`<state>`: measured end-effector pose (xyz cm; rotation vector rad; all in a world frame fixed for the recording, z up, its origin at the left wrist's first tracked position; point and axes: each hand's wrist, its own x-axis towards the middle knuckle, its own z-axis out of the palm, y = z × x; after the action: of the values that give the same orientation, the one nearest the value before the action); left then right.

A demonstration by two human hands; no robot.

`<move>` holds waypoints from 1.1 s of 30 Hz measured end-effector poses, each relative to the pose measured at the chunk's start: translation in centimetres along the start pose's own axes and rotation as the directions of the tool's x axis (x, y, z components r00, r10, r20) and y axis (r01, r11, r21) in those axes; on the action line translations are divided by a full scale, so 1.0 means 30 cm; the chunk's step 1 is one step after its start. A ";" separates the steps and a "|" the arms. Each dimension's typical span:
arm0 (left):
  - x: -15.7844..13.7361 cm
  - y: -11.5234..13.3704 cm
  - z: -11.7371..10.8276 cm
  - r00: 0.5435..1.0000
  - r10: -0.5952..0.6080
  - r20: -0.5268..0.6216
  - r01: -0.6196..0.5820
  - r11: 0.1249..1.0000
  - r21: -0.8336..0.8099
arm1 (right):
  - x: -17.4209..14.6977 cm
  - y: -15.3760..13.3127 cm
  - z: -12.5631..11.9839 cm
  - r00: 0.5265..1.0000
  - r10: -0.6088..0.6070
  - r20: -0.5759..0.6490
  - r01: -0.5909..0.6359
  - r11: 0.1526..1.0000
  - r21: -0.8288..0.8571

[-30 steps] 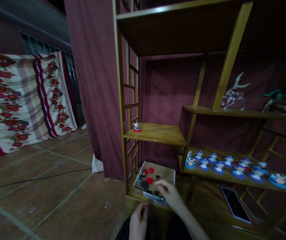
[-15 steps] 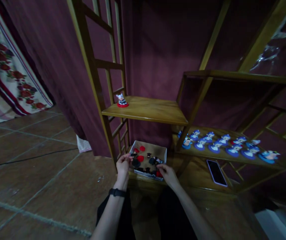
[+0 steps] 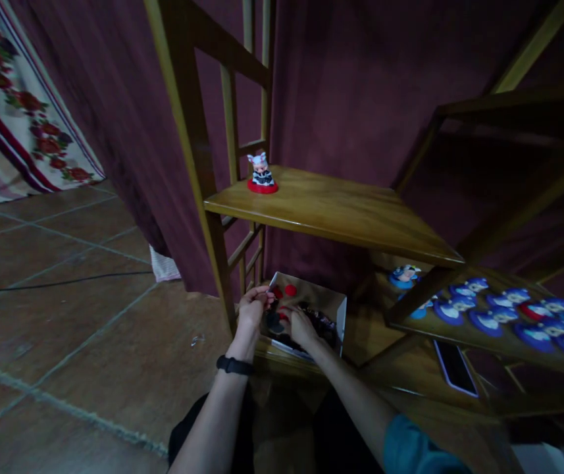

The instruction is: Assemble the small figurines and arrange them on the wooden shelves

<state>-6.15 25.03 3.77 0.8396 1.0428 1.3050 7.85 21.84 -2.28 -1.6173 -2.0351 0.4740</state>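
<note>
A shallow cardboard box (image 3: 343,309) stands on the low shelf, holding red discs (image 3: 290,289), dark round pieces (image 3: 274,322) and small dark figure parts (image 3: 322,321). My left hand (image 3: 253,311) is at the box's left edge, fingertips pinched together; what they hold is too small to make out. My right hand (image 3: 301,326) reaches into the box from the right. Its thumb and first finger are a little apart at a red disc (image 3: 283,316), partly hidden by the fingers. I cannot tell whether they grip it.
A figurine (image 3: 262,172) on a red base sits at the left of the upper shelf (image 3: 341,204). Several figurines (image 3: 496,315), mostly on blue-purple bases, stand on the right shelf. A phone (image 3: 455,368) lies beneath them. Wooden posts (image 3: 217,263) frame the shelves.
My right hand has moved left from the box's right front corner to a red disc. My left hand stays pinched near the left edge. The view has shifted closer and turned.
</note>
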 end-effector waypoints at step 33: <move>0.032 0.003 -0.026 0.981 -0.187 0.043 0.188 0.982 -0.017 | -0.174 0.123 -0.073 0.956 0.154 0.251 -0.170 0.985 0.040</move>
<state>-6.94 25.93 3.46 0.7313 1.0474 1.1332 12.95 17.56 -3.38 -1.7710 -2.0467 0.8272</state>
